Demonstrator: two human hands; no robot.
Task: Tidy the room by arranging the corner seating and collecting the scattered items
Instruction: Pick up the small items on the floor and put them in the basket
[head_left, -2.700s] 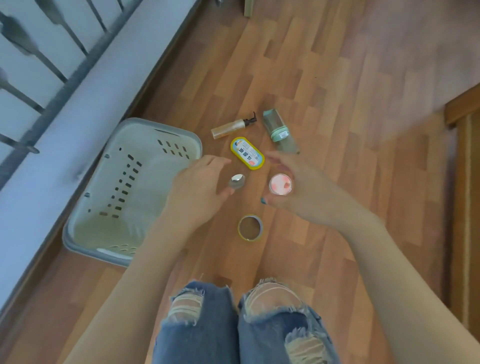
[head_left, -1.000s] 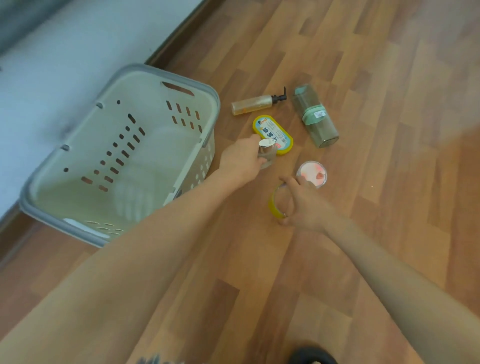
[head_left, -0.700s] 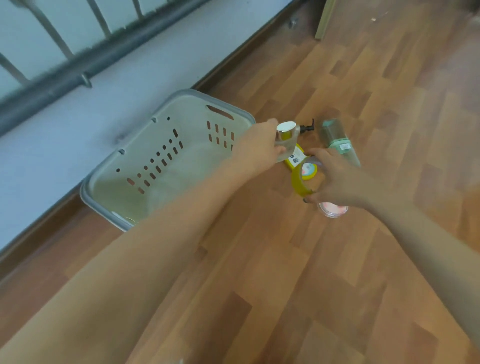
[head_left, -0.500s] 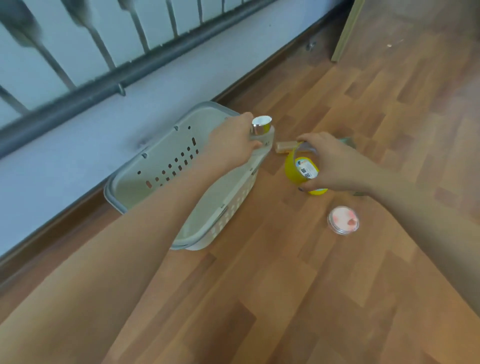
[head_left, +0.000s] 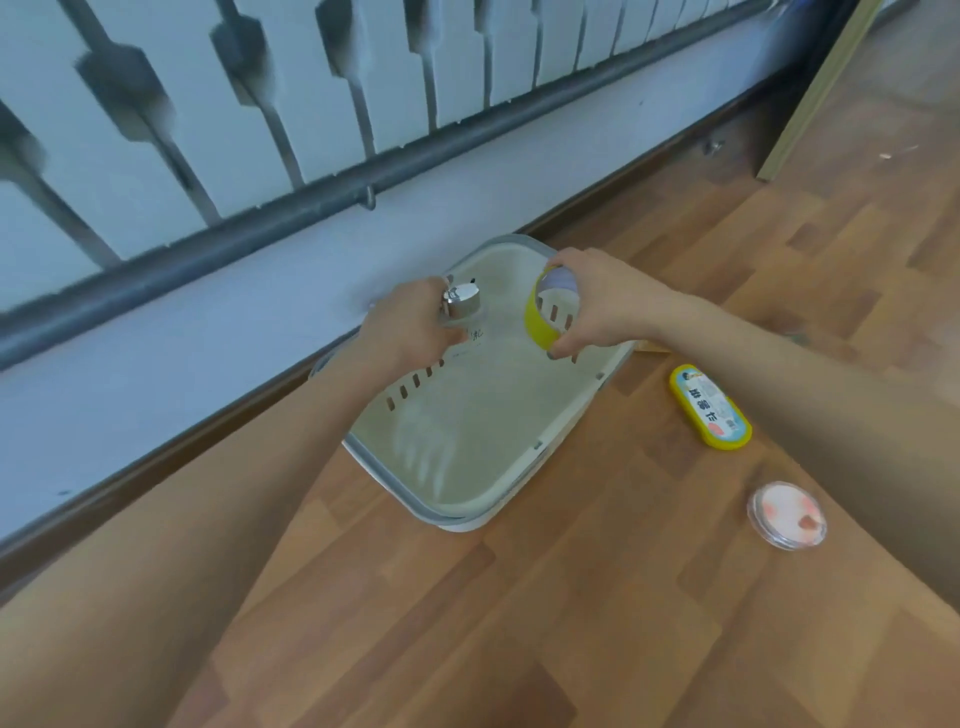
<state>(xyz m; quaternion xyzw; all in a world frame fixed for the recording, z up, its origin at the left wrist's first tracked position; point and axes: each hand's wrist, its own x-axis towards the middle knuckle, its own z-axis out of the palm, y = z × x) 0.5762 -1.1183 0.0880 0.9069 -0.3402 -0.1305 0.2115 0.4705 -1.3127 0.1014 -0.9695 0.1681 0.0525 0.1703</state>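
A white laundry basket with a grey rim (head_left: 457, 512) sits on the wood floor by the wall. My left hand (head_left: 410, 327) grips a small clear bottle with a silver cap (head_left: 461, 304) over the basket's far half. My right hand (head_left: 602, 304) pinches a yellow tape roll (head_left: 540, 322) held on edge above the basket, close beside the bottle. A yellow oval tin (head_left: 709, 405) and a round clear pink-lidded container (head_left: 787, 514) lie on the floor to the basket's right.
A grey wall ledge and metal railing (head_left: 322, 192) run behind the basket. A wooden post (head_left: 810, 98) stands at the upper right. Part of another item (head_left: 652, 347) shows under my right forearm. Bare wood floor (head_left: 519, 623) lies in front.
Both hands lifted the bottle and the tape roll off the floor and carried them left over the basket. The view swung up toward the railing.
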